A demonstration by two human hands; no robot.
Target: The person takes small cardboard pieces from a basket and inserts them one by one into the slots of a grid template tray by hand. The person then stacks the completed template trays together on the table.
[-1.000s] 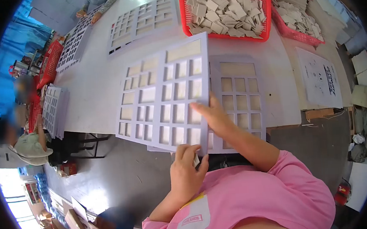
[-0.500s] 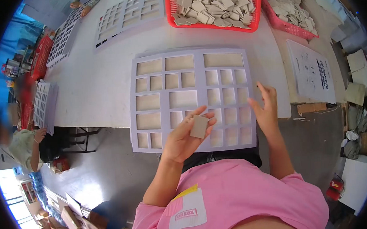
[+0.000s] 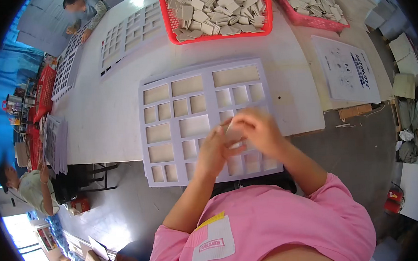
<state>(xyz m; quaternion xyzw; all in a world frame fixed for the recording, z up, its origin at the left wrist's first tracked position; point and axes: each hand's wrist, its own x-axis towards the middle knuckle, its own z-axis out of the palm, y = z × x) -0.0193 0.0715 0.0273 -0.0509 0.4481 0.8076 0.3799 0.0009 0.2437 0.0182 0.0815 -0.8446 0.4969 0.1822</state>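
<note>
A pale lilac frame (image 3: 208,99) with many rectangular compartments lies flat on top of another at the table's near edge. Over its lower middle, my left hand (image 3: 213,151) holds small grey cardboard pieces (image 3: 230,129), partly covered by the fingers. My right hand (image 3: 259,131) meets it from the right, its fingers closed at the same pieces and blurred by motion. Both hands hide several compartments in the lower right part of the frame.
A red basket (image 3: 269,12) full of grey cardboard pieces stands beyond the frame, a pink basket (image 3: 303,20) to its right. Printed sheets (image 3: 346,69) lie at the right. More frames (image 3: 131,32) lie at the back left. Two people work at the left.
The upper frame, earlier tilted in my hands, now lies flat. My right hand has come in from the right to the pieces in my left hand.
</note>
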